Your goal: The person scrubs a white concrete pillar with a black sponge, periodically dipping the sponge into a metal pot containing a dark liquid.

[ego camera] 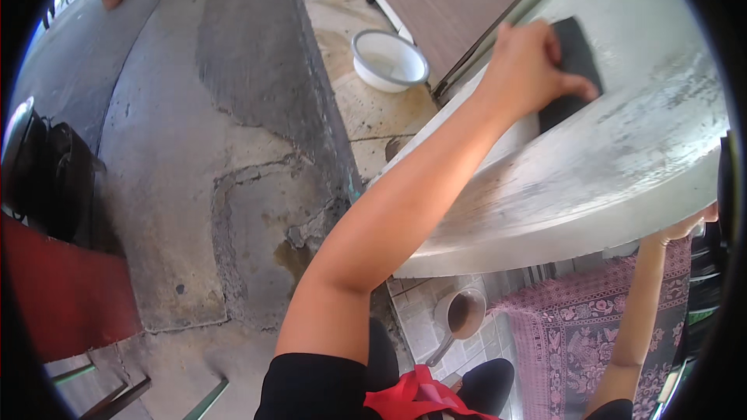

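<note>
My left hand [534,67] pinches a dark grey sheet [578,49], which looks like sandpaper, between thumb and fingers. The sheet lies against the broad face of a white panel [642,122], whose near edge appears curved. Grey scuffs and shiny streaks mark that face. At the right rim of the view, my right hand [691,226] touches the panel's near edge from below. Its fingers are mostly hidden, so their grip is unclear.
On the tiled floor below stands a saucepan [461,315] holding brown liquid. A pink-and-black patterned cloth [583,338] hangs beside it. Farther off are a white basin [390,61], a brown panel [455,0] and cracked concrete [175,186]. A red surface [64,291] stands left.
</note>
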Tool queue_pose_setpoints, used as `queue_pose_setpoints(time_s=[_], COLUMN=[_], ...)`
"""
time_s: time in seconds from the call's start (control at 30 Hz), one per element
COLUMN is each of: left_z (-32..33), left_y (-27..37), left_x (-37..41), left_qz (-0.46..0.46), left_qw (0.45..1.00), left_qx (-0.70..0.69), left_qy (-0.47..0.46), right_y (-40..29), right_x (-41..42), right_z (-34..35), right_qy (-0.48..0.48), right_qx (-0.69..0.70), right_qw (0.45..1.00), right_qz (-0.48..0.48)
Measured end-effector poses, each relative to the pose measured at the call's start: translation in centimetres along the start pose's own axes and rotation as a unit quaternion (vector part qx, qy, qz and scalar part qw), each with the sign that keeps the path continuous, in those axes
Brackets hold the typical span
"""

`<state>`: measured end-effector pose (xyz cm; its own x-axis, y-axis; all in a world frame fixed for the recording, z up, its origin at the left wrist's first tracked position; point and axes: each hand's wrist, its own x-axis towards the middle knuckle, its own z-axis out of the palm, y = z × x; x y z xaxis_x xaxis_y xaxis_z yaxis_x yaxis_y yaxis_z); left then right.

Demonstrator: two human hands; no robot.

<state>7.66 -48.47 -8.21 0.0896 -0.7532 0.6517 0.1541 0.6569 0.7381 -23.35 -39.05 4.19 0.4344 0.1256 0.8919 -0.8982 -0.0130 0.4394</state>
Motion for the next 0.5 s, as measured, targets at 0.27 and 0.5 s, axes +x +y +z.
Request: queue_pose_setpoints(time_s=[0.27, 0.5], left_z=[1.6, 2.4], left_y=[4.4, 4.9], left_x=[6.8, 4.9], left_qz=[0.165, 0.137], left_qw=[0.985, 0.987], left_qx=[0.015, 0.031], left_qy=[0.044, 0.076], right_y=[-1.8, -4.7], right_x=[-1.9, -0.9], right_z=[1.0, -0.3], right_qy=[0.011, 0.031], right_qx=[-0.01, 0.317], right_qw=[0.998, 0.914], right_qz=[0.059, 0.251])
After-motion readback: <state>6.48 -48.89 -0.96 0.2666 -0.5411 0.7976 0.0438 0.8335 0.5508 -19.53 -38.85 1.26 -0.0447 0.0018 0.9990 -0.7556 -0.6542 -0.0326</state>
